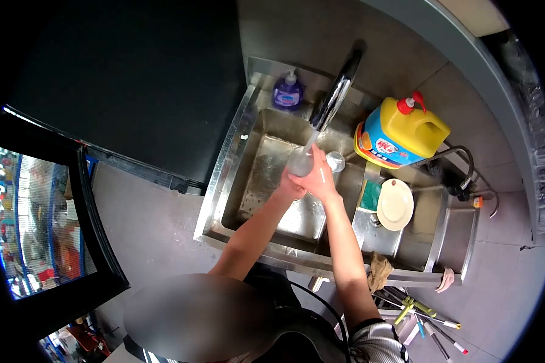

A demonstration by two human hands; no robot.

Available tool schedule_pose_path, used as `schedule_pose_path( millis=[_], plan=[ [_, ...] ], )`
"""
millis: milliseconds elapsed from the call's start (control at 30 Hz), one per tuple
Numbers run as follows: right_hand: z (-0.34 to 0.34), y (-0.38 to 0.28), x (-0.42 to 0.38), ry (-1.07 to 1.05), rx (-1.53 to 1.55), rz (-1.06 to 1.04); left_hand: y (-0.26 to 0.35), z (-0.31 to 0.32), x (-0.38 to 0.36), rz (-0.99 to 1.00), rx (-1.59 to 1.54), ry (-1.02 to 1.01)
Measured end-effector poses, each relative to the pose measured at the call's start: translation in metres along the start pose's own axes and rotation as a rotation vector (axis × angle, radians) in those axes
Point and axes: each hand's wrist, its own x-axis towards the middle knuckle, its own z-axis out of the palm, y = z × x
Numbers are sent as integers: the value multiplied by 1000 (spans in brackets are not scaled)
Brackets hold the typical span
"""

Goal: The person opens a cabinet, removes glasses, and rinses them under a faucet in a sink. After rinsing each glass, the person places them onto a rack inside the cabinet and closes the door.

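Over the left basin of the steel sink point(206, 227), both hands meet around a clear, cup-like vessel point(300, 162), its exact kind blurred by water. Water runs from the chrome faucet point(338, 91) onto it. My left hand point(292, 187) is closed around its lower side. My right hand point(320, 178) grips it from the right, fingers pointing up toward the spout. Just right of my right hand is a small round shiny thing point(335, 161), which I cannot identify.
A purple soap pump bottle point(287, 92) stands behind the basin. On the right are a yellow detergent jug point(399, 133), a green sponge point(370, 195) and a cream plate point(395, 204). A brown cloth point(379, 272) hangs on the front edge, above several mop handles point(427, 320).
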Motion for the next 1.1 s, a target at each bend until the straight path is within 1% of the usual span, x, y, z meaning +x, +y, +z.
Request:
schedule_pose_path(
  millis=[67,100,167,233,267,300,333,367,400,433,500,533,567,600,633,667,733,767,800,867,900,1000,1033,1067,1100],
  plan=[
    [3,14,1,35,-89,0,0,-5,1,24,189,196],
    [6,23,-2,133,-75,43,5,-4,2,25,265,310],
    [13,45,-4,321,212,182,16,-3,0,34,410,541],
    [11,58,-6,472,471,292,24,-14,25,315,1403,696],
    [7,63,-5,532,584,327,24,-20,36,460,1907,736],
    [5,67,-6,598,662,358,14,13,32,728,1731,653],
    [3,72,-6,632,709,399,13,41,25,697,1737,554],
    [0,74,-8,640,896,462,12,66,20,667,1737,455],
    [-3,75,-11,640,1081,522,13,76,20,641,1731,359],
    [-6,79,-11,613,1126,507,16,75,23,557,1615,239],
    [-3,88,-12,555,1220,481,28,85,20,226,1527,215],
    [2,95,-12,538,1187,528,34,96,14,61,1474,201],
    [6,101,-11,523,1153,573,39,105,3,-117,1269,248],
    [7,105,-10,509,1118,616,50,100,-3,-243,1340,171],
    [10,100,-11,444,1126,664,63,92,-8,-369,1409,93],
    [19,109,-10,333,1190,665,73,84,-11,-498,1473,13],
    [40,102,-12,240,1391,665,84,103,-22,-604,1694,187],
    [56,98,-11,243,1522,696,85,116,-28,-662,1802,278],
    [73,93,-8,248,1654,723,82,138,-34,-626,2006,358],
    [96,81,1,166,1825,725,73,183,-45,-522,2409,521],
    [109,72,10,193,1794,748,68,189,-49,-412,2622,433],
    [134,74,40,165,1878,655,52,171,-43,-143,2848,519],
    [122,64,45,243,1795,799,51,169,-43,-32,2852,484],
    [120,77,45,173,1805,679,50,167,-45,30,2744,399],
    [123,105,46,104,1808,556,47,178,-52,92,2631,315]
  ],
)
